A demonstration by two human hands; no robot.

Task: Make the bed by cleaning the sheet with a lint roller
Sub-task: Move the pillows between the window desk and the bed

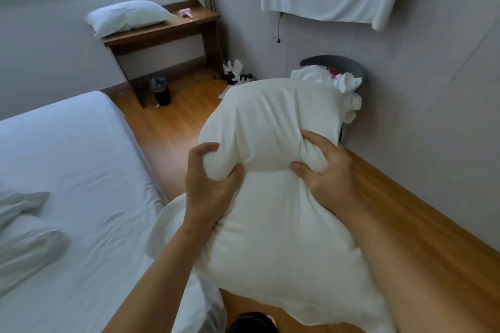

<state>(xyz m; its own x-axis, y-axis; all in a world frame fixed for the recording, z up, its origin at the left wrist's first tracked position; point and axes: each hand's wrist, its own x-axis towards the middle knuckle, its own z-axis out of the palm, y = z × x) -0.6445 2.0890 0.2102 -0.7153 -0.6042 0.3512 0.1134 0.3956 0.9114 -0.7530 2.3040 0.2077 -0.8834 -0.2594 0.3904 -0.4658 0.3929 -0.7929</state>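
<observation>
**Pillow held above the floor, beside the bed**

Both hands grip a white pillow point(273, 197) in mid-air over the wooden floor point(422, 224). Left hand point(208, 186) and right hand point(327, 170) each have fingers curled tight into its fabric, bunching it. The bed's sheet point(73, 170) lies to the left, wrinkled, crumpled linen point(24, 235) on it. Second pillow point(127, 16) rests on the wooden desk point(189, 27) below the window. No lint roller can be made out.
</observation>
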